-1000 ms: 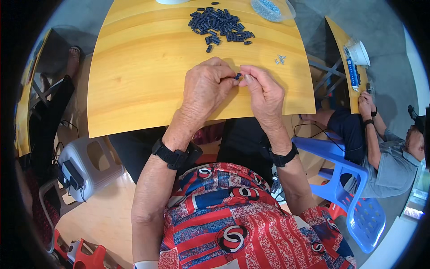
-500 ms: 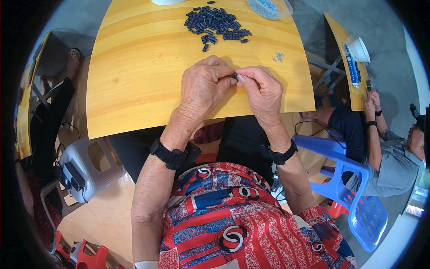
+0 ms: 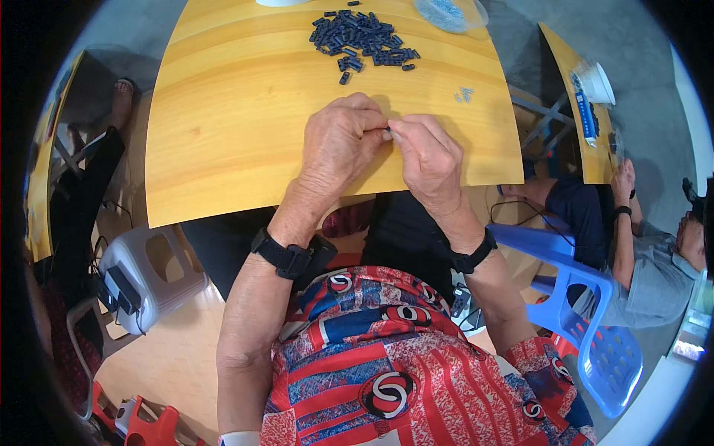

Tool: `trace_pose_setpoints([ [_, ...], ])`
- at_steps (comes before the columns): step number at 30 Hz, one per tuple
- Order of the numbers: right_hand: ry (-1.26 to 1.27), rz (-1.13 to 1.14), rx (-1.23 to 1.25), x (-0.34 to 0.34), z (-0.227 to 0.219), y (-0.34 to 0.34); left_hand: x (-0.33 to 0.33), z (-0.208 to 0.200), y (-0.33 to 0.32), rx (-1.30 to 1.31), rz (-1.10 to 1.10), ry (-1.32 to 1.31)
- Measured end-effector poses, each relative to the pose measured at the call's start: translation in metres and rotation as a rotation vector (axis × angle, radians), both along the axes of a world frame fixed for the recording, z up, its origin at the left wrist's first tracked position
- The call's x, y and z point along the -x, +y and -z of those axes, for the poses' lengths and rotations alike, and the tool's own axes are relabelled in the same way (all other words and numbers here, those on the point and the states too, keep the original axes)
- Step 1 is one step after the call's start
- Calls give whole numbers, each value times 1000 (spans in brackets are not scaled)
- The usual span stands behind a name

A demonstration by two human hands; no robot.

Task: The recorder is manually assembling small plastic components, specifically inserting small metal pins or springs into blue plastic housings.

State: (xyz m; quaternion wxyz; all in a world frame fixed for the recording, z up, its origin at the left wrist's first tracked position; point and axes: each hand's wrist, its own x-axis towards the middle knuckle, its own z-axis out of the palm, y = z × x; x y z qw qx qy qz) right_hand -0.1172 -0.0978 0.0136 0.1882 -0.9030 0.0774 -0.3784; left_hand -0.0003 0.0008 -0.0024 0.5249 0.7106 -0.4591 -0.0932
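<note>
Over the front part of the wooden table (image 3: 223,156), my two hands meet fingertip to fingertip. My left hand (image 3: 343,137) pinches a small black plastic piece (image 3: 387,129), mostly covered by the fingers. The thumb and forefinger of my right hand (image 3: 428,152) press together against the same piece; whether they also hold something tiny is hidden. Beyond the hands lies a heap of small black plastic pieces (image 3: 353,36), with a few strays at its near edge. A little group of small silvery pins or screws (image 3: 465,95) rests to the right.
A clear tub of small silvery parts (image 3: 450,13) stands at the far right edge, and a white container (image 3: 281,2) at the far left. Blue plastic chair (image 3: 587,327) to my right, grey stool (image 3: 152,275) to my left. Another person sits at a table (image 3: 587,149) on the right.
My right hand has turned slightly and drawn in toward the left fingertips, covering more of the black piece. My left hand has barely moved. The person at right has shifted their hands.
</note>
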Motion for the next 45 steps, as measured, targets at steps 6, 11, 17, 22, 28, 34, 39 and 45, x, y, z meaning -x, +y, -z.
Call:
trace_pose_setpoints([
  [6, -18, -47, -180, 3, 4, -2, -2, 3, 3, 11, 26, -43],
  [11, 14, -7, -689, 4, 2, -4, -1, 2, 4, -23, 17, -50],
  [17, -201, -53, -847, -26, -47, -14, 1, 1, 5, -26, 2, -19],
  [22, -230, -223, -955, -61, -39, -12, 1, -1, 5, -18, 11, -20],
  [28, -118, -170, -951, -76, -23, -3, -1, 4, 4, 8, 7, -33],
  [34, -76, -143, -846, -80, -13, 2, 2, -2, 5, 21, -4, -12],
  [39, -64, -142, -701, -80, -5, 4, 3, -6, 7, 50, -17, 18],
  [45, 9, -174, -677, -75, -8, 3, 2, -6, 5, 37, -30, -21],
])
